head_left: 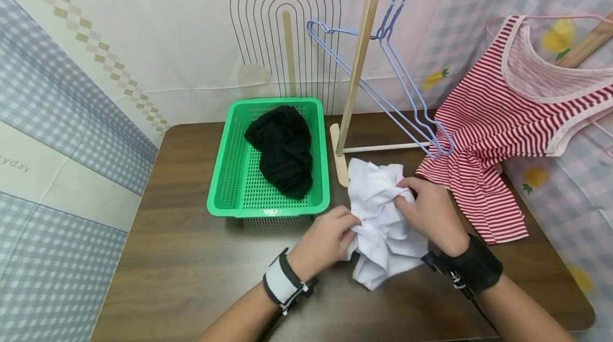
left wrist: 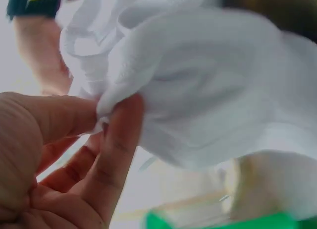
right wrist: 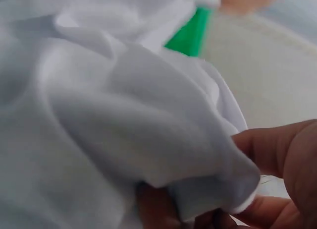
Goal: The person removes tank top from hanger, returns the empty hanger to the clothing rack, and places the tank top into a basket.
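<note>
Pinching a crumpled white fabric garment (head_left: pixel 378 203) at its left side with the bare left hand (head_left: pixel 325 238), with thumb pressed to fingers. Pinching the same garment at its upper right with the bare right hand (head_left: pixel 433 214), with fingers curled round a fold. Positioned over a brown wood-grain table (head_left: pixel 182 257), right of a green perforated plastic basket (head_left: pixel 246 188) containing a bunched black fabric item (head_left: pixel 282 153). Bordered beyond by a pale wooden clothes stand (head_left: pixel 355 76) carrying light-blue hangers (head_left: pixel 383 32), and rightward by a red-and-white striped sleeveless top (head_left: pixel 483 134).
</note>
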Tool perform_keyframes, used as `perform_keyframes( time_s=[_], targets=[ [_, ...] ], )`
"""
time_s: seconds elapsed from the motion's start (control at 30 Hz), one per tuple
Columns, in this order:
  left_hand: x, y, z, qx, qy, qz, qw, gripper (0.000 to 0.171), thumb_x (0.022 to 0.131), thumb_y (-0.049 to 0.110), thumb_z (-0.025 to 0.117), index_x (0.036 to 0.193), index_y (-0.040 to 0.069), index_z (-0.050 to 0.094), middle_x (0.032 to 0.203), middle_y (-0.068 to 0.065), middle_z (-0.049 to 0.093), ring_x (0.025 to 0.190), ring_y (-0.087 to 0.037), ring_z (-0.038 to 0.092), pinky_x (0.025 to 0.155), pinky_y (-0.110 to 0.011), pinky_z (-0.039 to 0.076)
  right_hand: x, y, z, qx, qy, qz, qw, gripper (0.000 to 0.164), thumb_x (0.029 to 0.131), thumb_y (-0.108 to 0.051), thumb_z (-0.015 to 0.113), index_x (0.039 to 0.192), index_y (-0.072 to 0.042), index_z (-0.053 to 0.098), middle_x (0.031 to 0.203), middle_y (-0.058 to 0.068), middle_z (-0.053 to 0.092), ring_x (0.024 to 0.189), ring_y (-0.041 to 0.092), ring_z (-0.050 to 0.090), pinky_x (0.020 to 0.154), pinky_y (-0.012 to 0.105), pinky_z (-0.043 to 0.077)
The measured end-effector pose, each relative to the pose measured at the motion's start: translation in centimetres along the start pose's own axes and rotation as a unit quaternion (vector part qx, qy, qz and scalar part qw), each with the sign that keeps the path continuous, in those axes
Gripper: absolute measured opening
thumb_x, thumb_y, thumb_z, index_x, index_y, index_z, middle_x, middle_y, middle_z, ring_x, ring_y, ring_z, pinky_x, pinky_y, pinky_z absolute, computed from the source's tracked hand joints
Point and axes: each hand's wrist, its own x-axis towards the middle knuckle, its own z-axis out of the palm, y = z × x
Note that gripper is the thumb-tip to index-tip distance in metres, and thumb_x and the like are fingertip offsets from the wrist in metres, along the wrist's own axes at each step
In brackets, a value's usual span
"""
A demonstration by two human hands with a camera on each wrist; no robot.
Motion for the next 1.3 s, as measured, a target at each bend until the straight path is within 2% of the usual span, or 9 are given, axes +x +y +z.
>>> perform_keyframes(
  time_s=[0.13, 0.33, 0.47, 0.6, 0.8, 0.9, 1.0, 1.1, 1.3],
  targets=[
    [0.9, 0.4, -3.3, -0.049, 0.063, -0.013, 0.9967, 0.015, 0.093, 0.001, 0.071, 0.105, 0.009, 0.076, 0.103, -0.003, 0.068, 0.094, -0.013, 0.066, 0.084, -0.022, 0.057, 0.2, -3.4, -1.9, 0.038, 0.072, -0.056, 0.995, 0.018, 0.082, -0.004, 0.072, 0.099, -0.005, 0.078, 0.082, 0.009, 0.073, 0.068, 0.017, 0.057, 0.064, 0.018, 0.042],
    [1.6, 0.5, -7.2, -0.082, 0.152, -0.024, 0.9847, 0.021, 0.092, -0.003, 0.067, 0.109, 0.006, 0.077, 0.103, -0.007, 0.063, 0.087, -0.013, 0.06, 0.072, -0.02, 0.053, 2.1, -8.2, -3.6, 0.129, 0.13, -0.139, 0.973, 0.015, 0.084, 0.0, 0.075, 0.099, -0.001, 0.077, 0.09, 0.011, 0.076, 0.071, 0.004, 0.058, 0.066, 0.008, 0.045],
    [2.1, 0.0, -9.8, -0.056, 0.218, -0.018, 0.9742, 0.02, 0.092, -0.003, 0.068, 0.109, 0.003, 0.077, 0.103, -0.011, 0.065, 0.088, -0.017, 0.063, 0.073, -0.026, 0.055, 4.5, -11.5, -3.1, 0.218, 0.111, -0.167, 0.955, 0.014, 0.087, 0.0, 0.076, 0.101, 0.001, 0.076, 0.096, 0.011, 0.076, 0.075, 0.006, 0.062, 0.068, 0.011, 0.05],
    [2.3, -0.8, -12.4, -0.007, 0.264, -0.018, 0.9644, 0.017, 0.093, -0.003, 0.068, 0.107, 0.0, 0.076, 0.103, -0.015, 0.067, 0.09, -0.023, 0.065, 0.076, -0.033, 0.057, 6.8, -13.9, -1.9, 0.289, 0.059, -0.167, 0.941, 0.015, 0.09, -0.003, 0.075, 0.104, 0.001, 0.074, 0.096, 0.011, 0.073, 0.075, 0.01, 0.06, 0.067, 0.015, 0.05],
    [2.5, -3.0, -14.9, 0.049, 0.297, -0.032, 0.9532, 0.013, 0.095, -0.004, 0.063, 0.102, -0.003, 0.074, 0.102, -0.019, 0.066, 0.09, -0.029, 0.064, 0.075, -0.036, 0.054, 10.0, -15.8, 1.0, 0.384, -0.009, -0.164, 0.909, 0.015, 0.093, -0.001, 0.07, 0.107, 0.004, 0.07, 0.102, 0.013, 0.068, 0.083, 0.014, 0.059, 0.071, 0.02, 0.054],
    [2.4, -4.7, -15.3, 0.072, 0.294, -0.053, 0.9515, 0.013, 0.097, -0.005, 0.061, 0.101, -0.004, 0.073, 0.103, -0.019, 0.066, 0.091, -0.031, 0.064, 0.076, -0.038, 0.053, 11.5, -16.1, 3.4, 0.415, -0.031, -0.166, 0.894, 0.016, 0.093, 0.002, 0.068, 0.108, 0.007, 0.068, 0.105, 0.016, 0.068, 0.088, 0.014, 0.06, 0.076, 0.021, 0.055],
    [2.1, -6.3, -15.2, 0.092, 0.271, -0.087, 0.9542, 0.013, 0.098, -0.004, 0.06, 0.101, -0.004, 0.073, 0.103, -0.02, 0.066, 0.09, -0.032, 0.064, 0.076, -0.04, 0.054, 12.7, -16.2, 6.0, 0.421, -0.057, -0.154, 0.892, 0.014, 0.094, 0.003, 0.068, 0.107, 0.007, 0.066, 0.11, 0.017, 0.067, 0.095, 0.012, 0.062, 0.083, 0.023, 0.056],
    [1.9, -7.8, -14.8, 0.113, 0.219, -0.129, 0.9604, 0.012, 0.099, -0.003, 0.06, 0.099, -0.005, 0.072, 0.1, -0.021, 0.067, 0.089, -0.033, 0.064, 0.076, -0.043, 0.055, 13.5, -15.9, 8.3, 0.387, -0.078, -0.132, 0.909, 0.012, 0.096, 0.0, 0.067, 0.107, 0.004, 0.067, 0.111, 0.017, 0.068, 0.095, 0.015, 0.063, 0.085, 0.024, 0.054],
    [2.6, -10.5, -13.8, 0.159, 0.065, -0.191, 0.9664, 0.017, 0.1, -0.003, 0.055, 0.095, -0.007, 0.071, 0.092, -0.023, 0.07, 0.09, -0.039, 0.068, 0.077, -0.05, 0.056, 14.4, -15.4, 11.1, 0.244, -0.133, -0.104, 0.955, 0.025, 0.102, -0.011, 0.06, 0.123, -0.003, 0.071, 0.106, 0.014, 0.073, 0.081, 0.014, 0.057, 0.078, 0.023, 0.047]
  ],
)
